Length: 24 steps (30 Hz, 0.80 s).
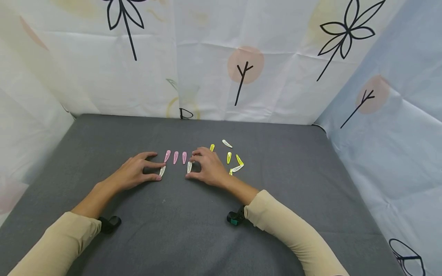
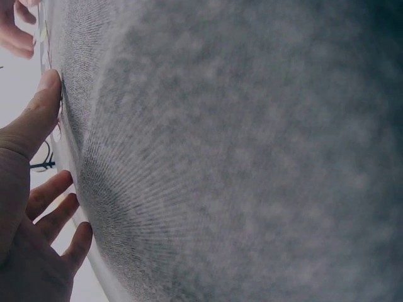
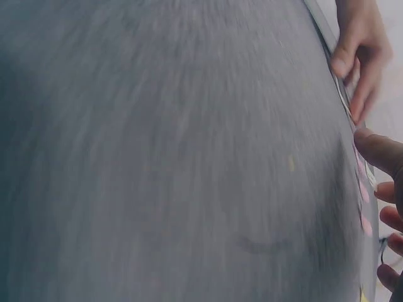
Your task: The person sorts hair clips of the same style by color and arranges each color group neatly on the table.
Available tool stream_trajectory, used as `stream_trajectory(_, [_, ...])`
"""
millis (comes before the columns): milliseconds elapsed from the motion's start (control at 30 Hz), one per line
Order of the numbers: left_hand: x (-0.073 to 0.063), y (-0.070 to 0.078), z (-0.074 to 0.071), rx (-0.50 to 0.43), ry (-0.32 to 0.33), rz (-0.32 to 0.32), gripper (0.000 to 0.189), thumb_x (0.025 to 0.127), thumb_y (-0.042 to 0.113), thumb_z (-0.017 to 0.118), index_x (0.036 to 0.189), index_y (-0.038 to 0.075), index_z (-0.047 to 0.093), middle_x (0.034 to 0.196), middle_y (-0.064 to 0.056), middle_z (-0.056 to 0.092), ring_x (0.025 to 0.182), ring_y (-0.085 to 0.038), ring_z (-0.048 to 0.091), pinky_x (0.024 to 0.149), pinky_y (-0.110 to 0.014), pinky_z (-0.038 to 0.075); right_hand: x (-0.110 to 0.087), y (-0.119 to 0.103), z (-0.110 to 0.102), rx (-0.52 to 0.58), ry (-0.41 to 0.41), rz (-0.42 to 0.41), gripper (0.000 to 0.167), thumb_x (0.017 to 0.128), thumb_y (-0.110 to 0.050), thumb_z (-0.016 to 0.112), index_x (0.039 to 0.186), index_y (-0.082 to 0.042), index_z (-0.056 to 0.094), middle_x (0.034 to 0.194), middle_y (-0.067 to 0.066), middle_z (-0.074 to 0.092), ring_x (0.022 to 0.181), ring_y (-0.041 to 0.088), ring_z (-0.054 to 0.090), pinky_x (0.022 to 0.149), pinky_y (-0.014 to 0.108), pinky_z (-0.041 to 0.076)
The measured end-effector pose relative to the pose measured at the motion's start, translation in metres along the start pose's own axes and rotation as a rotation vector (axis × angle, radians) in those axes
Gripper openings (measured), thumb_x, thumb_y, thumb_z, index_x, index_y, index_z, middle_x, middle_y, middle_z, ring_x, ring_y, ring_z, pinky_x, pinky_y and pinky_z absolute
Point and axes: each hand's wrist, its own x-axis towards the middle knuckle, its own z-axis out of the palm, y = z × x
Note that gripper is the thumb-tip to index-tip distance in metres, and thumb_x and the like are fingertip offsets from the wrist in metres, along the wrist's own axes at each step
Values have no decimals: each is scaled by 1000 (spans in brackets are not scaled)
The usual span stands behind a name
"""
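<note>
We note the left hand (image 1: pixel 138 170) pinching one white clip (image 1: pixel 162 171), the right hand (image 1: pixel 210 167) another white clip (image 1: pixel 189 168), both beside the pink clips (image 1: pixel 175 158) on the table (image 1: pixel 179 230). We judge a stray fingertip could skew that row, spacing being tight.

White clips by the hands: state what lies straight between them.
In the head view, bare grey cloth separates the white clip at the left hand from the white clip at the right hand; pink clips lie just beyond.
</note>
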Motion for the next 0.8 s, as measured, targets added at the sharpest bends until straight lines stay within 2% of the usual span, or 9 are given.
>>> stream_trajectory(333, [1,-1,1,6,1,10,53,86,43,77,131,16,68,144,-27,46,131,-47,43,98,-69,35,17,-31,21,-87,-70,14,53,81,-52,79,121,-17,73,134,1,57,142,23,35,107,44,36])
stream_trajectory(800, [2,-1,0,5,-4,10,53,86,42,77,131,16,68,144,-27,46,131,-47,42,96,-71,33,22,-34,28,-108,-50,9,55,79,-55,79,119,-18,74,132,-1,59,138,20,40,104,42,39])
